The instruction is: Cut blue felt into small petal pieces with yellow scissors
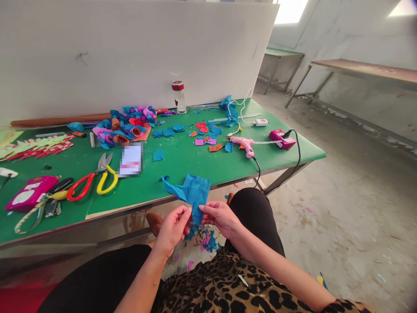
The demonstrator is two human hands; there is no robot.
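A crumpled piece of blue crepe paper (193, 192) is held up in front of the table's front edge. My left hand (172, 229) pinches its lower edge from the left, and my right hand (220, 217) pinches it from the right. Both hands are closed on the paper, over my lap. Scraps of blue and pink paper (205, 239) lie on the floor below the hands.
The green table (182, 161) carries red-and-yellow scissors (93, 180), a pink glue gun (243, 143) with its cable, a pile of paper flowers (125, 126), a small red-capped bottle (179, 96), a pink case (29, 191) and loose paper pieces. A white board stands behind.
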